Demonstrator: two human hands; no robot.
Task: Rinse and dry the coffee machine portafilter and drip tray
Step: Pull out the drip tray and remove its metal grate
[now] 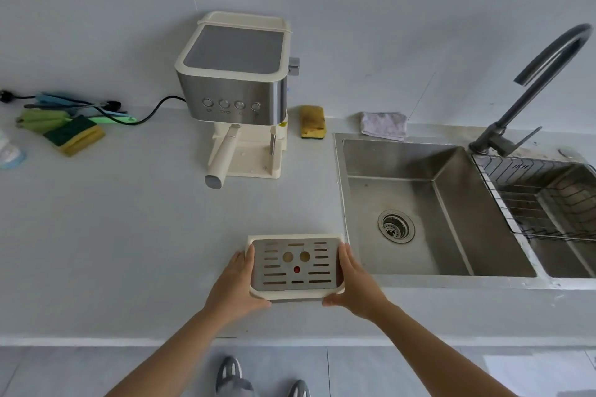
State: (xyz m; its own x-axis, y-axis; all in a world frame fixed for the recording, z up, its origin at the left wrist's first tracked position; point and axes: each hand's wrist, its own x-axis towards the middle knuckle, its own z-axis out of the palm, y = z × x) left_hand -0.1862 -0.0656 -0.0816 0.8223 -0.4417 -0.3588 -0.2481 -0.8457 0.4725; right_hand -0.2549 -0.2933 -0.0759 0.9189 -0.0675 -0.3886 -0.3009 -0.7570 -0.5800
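Observation:
The cream drip tray (pixel 296 295) with its slotted steel grate lies flat near the counter's front edge, just left of the sink. My left hand (pixel 237 284) grips its left side, thumb under the front edge. My right hand (pixel 353 282) grips its right side the same way. The coffee machine (pixel 237 80) stands at the back of the counter, its base bare where the tray sat. The portafilter (pixel 222 155) is locked in the machine, its cream handle pointing toward me and left.
A steel sink (pixel 419 203) with a drain lies to the right, a dark faucet (pixel 532 84) behind it and a wire basket (pixel 545 196) in the second basin. A yellow sponge (pixel 312 122) and a folded cloth (pixel 383 124) lie behind. More sponges and cloths (pixel 64 126) sit far left.

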